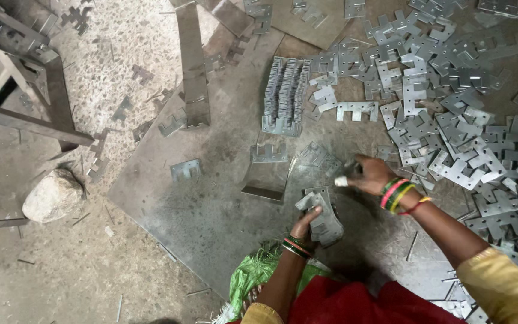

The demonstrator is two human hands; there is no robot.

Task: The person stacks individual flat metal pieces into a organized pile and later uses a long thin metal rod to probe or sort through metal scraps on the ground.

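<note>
Left hand: the left hand (304, 225) was closed around a small stack of flat metal brackets (324, 217), thumb on top, held just above the metal sheet (211, 204) lying on the floor.
Right hand: the right hand (369, 175) was curled, fingers pressed together on one bracket (348, 174) near the sheet's right edge; the grip itself was blurred.
Wrists: both wore coloured bangles (394, 194).
Sorted stack: a neat row of brackets on edge (285, 96) stood near the sheet's far edge.
Loose pile: a heap of scattered brackets (451, 108) covered the floor right of the sheet.
Single pieces: two brackets (268, 153) lay flat mid-sheet.
Surroundings: a stone (54, 194) sat on the floor, left of the sheet.
</note>
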